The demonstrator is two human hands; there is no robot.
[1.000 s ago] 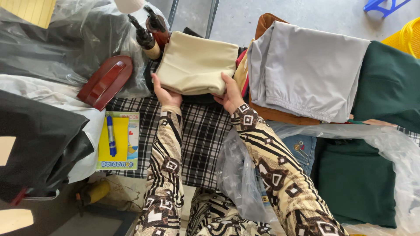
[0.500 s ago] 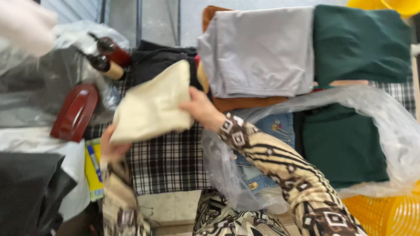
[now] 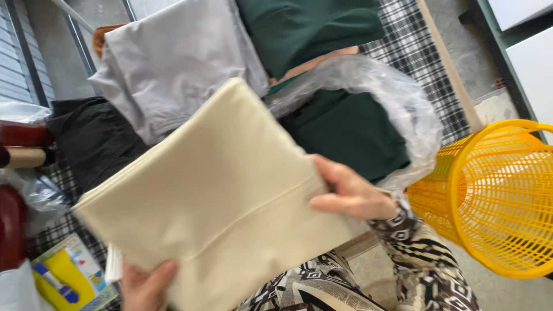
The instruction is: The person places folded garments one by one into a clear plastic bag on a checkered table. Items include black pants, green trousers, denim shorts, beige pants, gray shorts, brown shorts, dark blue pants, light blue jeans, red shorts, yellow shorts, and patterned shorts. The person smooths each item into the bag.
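I hold a folded cream cloth (image 3: 219, 201) up close in front of me, tilted, with both hands. My right hand (image 3: 351, 193) grips its right edge, thumb on top. My left hand (image 3: 144, 285) holds its lower left corner from beneath, mostly hidden. Behind the cloth lies a folded grey garment (image 3: 173, 63), a dark green folded garment (image 3: 305, 26) and another green garment (image 3: 351, 132) inside a clear plastic bag (image 3: 403, 103).
A yellow plastic basket (image 3: 495, 196) lies on its side on the floor at the right. A black garment (image 3: 98, 138) lies on the checked tablecloth (image 3: 420, 57). Dark red objects (image 3: 17, 138) and a yellow card pack (image 3: 63, 276) sit at the left.
The cream cloth has been lifted off the table and brought close to me. My view has swung right, bringing the yellow basket into sight.
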